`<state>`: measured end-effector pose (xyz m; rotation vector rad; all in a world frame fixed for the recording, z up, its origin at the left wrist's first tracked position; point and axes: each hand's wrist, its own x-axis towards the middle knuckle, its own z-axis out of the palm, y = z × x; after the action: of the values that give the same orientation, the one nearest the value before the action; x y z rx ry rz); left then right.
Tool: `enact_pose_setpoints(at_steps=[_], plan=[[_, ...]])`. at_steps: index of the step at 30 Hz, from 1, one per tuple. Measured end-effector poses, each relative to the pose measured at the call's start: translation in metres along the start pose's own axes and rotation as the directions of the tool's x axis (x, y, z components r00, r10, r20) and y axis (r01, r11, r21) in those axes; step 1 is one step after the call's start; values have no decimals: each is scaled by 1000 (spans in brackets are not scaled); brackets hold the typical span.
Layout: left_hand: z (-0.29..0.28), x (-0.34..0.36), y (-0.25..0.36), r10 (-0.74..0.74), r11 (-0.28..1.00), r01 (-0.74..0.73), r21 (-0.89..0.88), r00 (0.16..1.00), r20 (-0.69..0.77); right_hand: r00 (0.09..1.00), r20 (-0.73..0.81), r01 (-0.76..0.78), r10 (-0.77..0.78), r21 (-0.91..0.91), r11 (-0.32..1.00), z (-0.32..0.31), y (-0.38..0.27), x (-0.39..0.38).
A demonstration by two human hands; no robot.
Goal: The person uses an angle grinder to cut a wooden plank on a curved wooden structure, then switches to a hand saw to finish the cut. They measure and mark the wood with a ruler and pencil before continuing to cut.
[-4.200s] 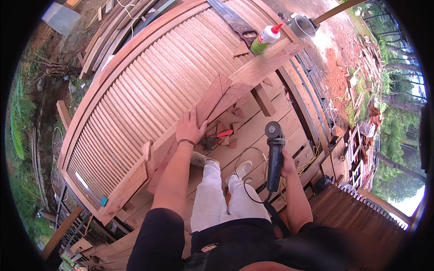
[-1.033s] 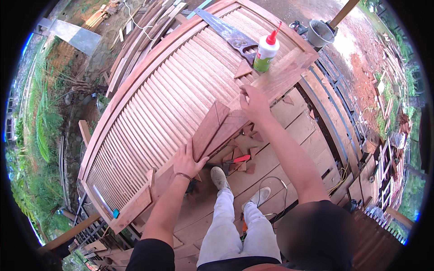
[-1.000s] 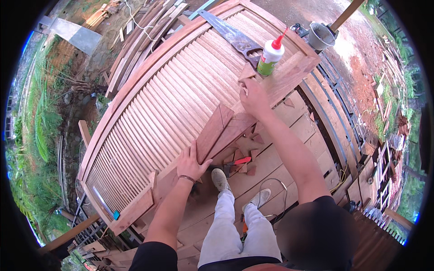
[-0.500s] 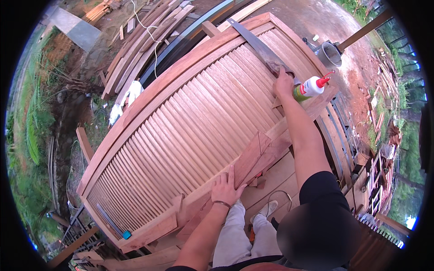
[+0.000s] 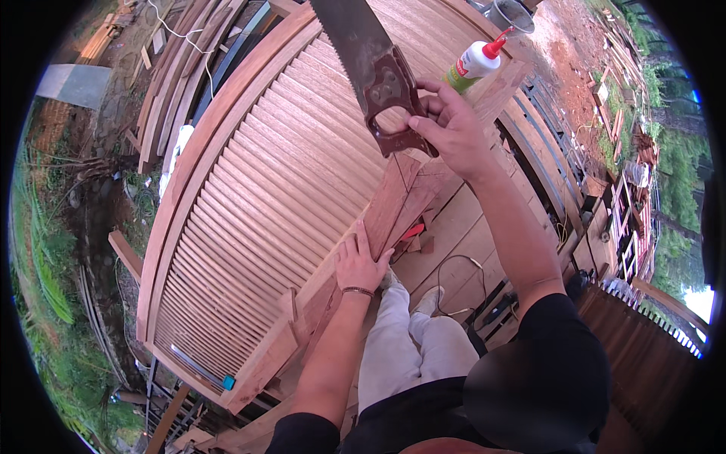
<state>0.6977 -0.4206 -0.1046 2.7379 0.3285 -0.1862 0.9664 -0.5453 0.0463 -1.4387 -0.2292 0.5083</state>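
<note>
My right hand (image 5: 451, 130) grips a handsaw (image 5: 355, 49) by its dark wooden handle, thumb near the handle's opening. The toothed blade points away, raised above a large slatted wooden panel (image 5: 295, 144). My left hand (image 5: 361, 262) lies with fingers spread on a reddish board (image 5: 393, 200) along the panel's near edge, thumb apart from the fingers. A dark line is marked across this board near its far end, just below the saw handle. Beyond my right hand, a white and green glue bottle (image 5: 476, 62) with a red nozzle stands on the frame.
A blue-ended metal strip, apparently a tape measure (image 5: 228, 382), lies at the panel's near left corner. Wood offcuts (image 5: 425, 240) and a looped cable (image 5: 463, 257) are by my feet. A grey bucket (image 5: 510, 15) stands beyond the panel; stacked planks (image 5: 170, 83) lie far left.
The saw has been lifted off the panel and brought nearer in my right hand, its handle now above the marked board. My left hand stays on the board. The view has shifted.
</note>
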Motion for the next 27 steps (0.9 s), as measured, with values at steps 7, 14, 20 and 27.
enact_pose_setpoints(at_steps=[7,14,20,27], plan=[[8,-1,3,35,999,-31,41,994,-99,996,-54,-52,67,241,969,-30,14,-212],[15,4,8,96,995,-99,-7,973,-208,932,-92,354,-352,15,935,-37,29,-302],[20,22,30,56,996,-67,-61,985,-162,782,-329,390,-529,-404,827,-26,68,-349],[26,53,59,89,996,-88,13,981,-173,802,-590,175,-89,89,981,-7,96,-389]])
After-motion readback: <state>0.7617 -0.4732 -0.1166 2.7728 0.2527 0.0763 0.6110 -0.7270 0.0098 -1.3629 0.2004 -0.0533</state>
